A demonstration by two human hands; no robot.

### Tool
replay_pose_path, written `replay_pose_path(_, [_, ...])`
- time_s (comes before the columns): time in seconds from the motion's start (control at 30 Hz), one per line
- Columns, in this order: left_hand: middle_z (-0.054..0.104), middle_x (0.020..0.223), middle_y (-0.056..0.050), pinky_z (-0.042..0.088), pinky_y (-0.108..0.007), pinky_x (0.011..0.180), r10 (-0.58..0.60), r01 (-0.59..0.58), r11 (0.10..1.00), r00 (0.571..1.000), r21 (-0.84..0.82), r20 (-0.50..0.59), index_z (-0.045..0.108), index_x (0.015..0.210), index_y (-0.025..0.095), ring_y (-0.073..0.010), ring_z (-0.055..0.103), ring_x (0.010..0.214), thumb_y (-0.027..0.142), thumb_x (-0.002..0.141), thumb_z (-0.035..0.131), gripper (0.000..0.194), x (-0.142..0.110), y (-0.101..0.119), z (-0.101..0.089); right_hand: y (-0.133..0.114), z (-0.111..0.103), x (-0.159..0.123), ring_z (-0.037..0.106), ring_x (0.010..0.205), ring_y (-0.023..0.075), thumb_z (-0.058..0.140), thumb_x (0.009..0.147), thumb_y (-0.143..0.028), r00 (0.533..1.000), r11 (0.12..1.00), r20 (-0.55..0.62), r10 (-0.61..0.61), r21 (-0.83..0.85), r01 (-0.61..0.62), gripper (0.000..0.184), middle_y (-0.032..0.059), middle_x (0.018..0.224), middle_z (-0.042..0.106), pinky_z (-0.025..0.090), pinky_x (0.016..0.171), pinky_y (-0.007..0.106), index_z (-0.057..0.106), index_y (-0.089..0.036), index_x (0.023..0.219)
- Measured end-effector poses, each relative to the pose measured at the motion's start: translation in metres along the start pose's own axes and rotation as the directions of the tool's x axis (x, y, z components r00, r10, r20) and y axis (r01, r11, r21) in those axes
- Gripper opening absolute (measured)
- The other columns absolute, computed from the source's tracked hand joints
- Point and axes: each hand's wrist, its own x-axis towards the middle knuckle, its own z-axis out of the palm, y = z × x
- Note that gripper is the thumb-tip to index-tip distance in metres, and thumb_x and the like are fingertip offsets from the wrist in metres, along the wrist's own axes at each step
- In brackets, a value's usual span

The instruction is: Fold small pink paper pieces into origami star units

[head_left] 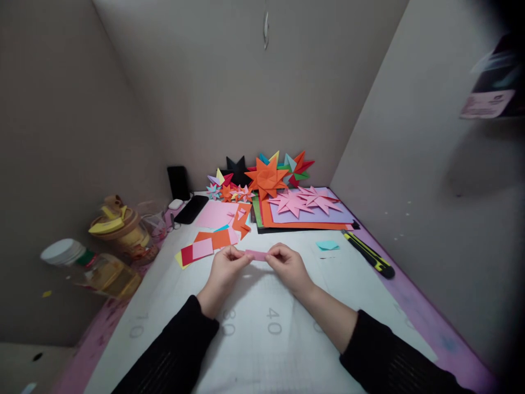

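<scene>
Between my two hands is a small folded strip of pink paper (256, 255), raised a little over the white mat. My left hand (228, 269) pinches its left end between thumb and fingers. At the right end, my right hand (287, 267) grips it the same way. Just beyond my left hand lie small paper squares, among them a pink square (203, 248) and a red square (187, 255). To the right of my right hand rests a folded turquoise paper piece (327, 245).
A yellow-and-black utility knife (371, 256) lies along the right side. Folded paper stars, including an orange star (266, 176) and a pink star (292, 202), stand and lie at the back. Two phones, a lidded cup (123, 227) and a bottle (96, 268) are on the left.
</scene>
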Motion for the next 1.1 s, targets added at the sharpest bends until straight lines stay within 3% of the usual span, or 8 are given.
replay_pose_path(0.23, [0.062, 0.063, 0.003, 0.039, -0.020, 0.054, -0.002, -0.004, 0.997, 0.998, 0.083, 0.067, 0.056, 0.081, 0.017, -0.0099, 0.056, 0.056, 0.032, 0.064, 0.075, 0.030, -0.001, 0.004, 0.000, 0.003, 0.001, 0.001, 0.051, 0.064, 0.0149, 0.062, 0.075, -0.026, 0.998, 0.998, -0.019, 0.059, 0.001, -0.059, 0.013, 0.0001, 0.067, 0.056, 0.040, 0.060, 0.026, 0.059, -0.019, 0.064])
replay_pose_path(0.37, [0.062, 0.063, 0.000, 0.038, -0.020, 0.052, -0.011, -0.001, 0.983, 0.998, 0.183, 0.069, 0.061, 0.076, 0.014, -0.0106, 0.055, 0.056, 0.031, 0.065, 0.074, 0.024, -0.001, 0.005, -0.001, 0.003, 0.001, 0.002, 0.051, 0.064, 0.0151, 0.062, 0.074, -0.026, 0.995, 0.995, -0.027, 0.097, -0.003, -0.097, 0.014, 0.0003, 0.067, 0.056, 0.040, 0.060, 0.026, 0.059, -0.018, 0.064])
replay_pose_path(0.67, [0.061, 0.060, 0.001, 0.037, -0.020, 0.050, -0.054, 0.032, 0.972, 0.995, 0.234, 0.087, 0.062, 0.076, 0.014, -0.0102, 0.053, 0.052, 0.029, 0.065, 0.072, 0.022, 0.004, 0.001, -0.004, 0.002, 0.001, 0.002, 0.050, 0.060, 0.0144, 0.062, 0.072, -0.025, 0.988, 0.987, -0.014, 0.154, -0.040, -0.154, 0.013, -0.0003, 0.063, 0.056, 0.039, 0.057, 0.026, 0.060, -0.018, 0.062])
replay_pose_path(0.77, [0.062, 0.065, 0.000, 0.039, -0.022, 0.053, -0.013, -0.051, 0.940, 0.983, 0.338, 0.184, 0.063, 0.078, 0.014, -0.0121, 0.055, 0.056, 0.031, 0.069, 0.068, 0.020, 0.004, 0.002, -0.007, 0.002, 0.001, 0.002, 0.051, 0.062, 0.0141, 0.060, 0.073, -0.020, 0.996, 0.990, 0.004, 0.087, -0.112, -0.086, 0.011, -0.0002, 0.065, 0.055, 0.039, 0.058, 0.026, 0.060, -0.018, 0.061])
replay_pose_path(0.93, [0.062, 0.074, 0.000, 0.042, -0.024, 0.060, 0.109, -0.296, 0.762, 0.936, 0.576, 0.336, 0.058, 0.088, 0.019, -0.0147, 0.056, 0.066, 0.025, 0.078, 0.057, 0.011, -0.001, 0.001, -0.010, 0.001, -0.002, 0.002, 0.053, 0.067, 0.0144, 0.057, 0.073, -0.013, 0.998, 0.975, 0.064, -0.030, -0.219, 0.043, 0.012, -0.0002, 0.068, 0.056, 0.040, 0.062, 0.026, 0.060, -0.018, 0.063])
replay_pose_path(1.03, [0.062, 0.077, 0.000, 0.042, -0.025, 0.062, 0.123, -0.354, 0.689, 0.917, 0.632, 0.379, 0.055, 0.090, 0.021, -0.0154, 0.056, 0.069, 0.021, 0.081, 0.052, 0.009, -0.003, -0.001, -0.010, 0.000, -0.002, 0.003, 0.054, 0.069, 0.0151, 0.058, 0.074, -0.013, 0.996, 0.969, 0.071, -0.053, -0.236, 0.068, 0.012, 0.0001, 0.067, 0.057, 0.041, 0.064, 0.026, 0.061, -0.019, 0.063])
replay_pose_path(1.1, [0.061, 0.078, 0.000, 0.043, -0.025, 0.064, 0.143, -0.350, 0.695, 0.923, 0.628, 0.357, 0.053, 0.090, 0.021, -0.0154, 0.057, 0.070, 0.019, 0.081, 0.050, 0.009, -0.002, -0.003, -0.008, 0.000, 0.000, 0.004, 0.054, 0.070, 0.0155, 0.058, 0.075, -0.016, 0.997, 0.975, 0.051, -0.053, -0.213, 0.063, 0.011, 0.0010, 0.069, 0.058, 0.041, 0.063, 0.027, 0.062, -0.019, 0.065])
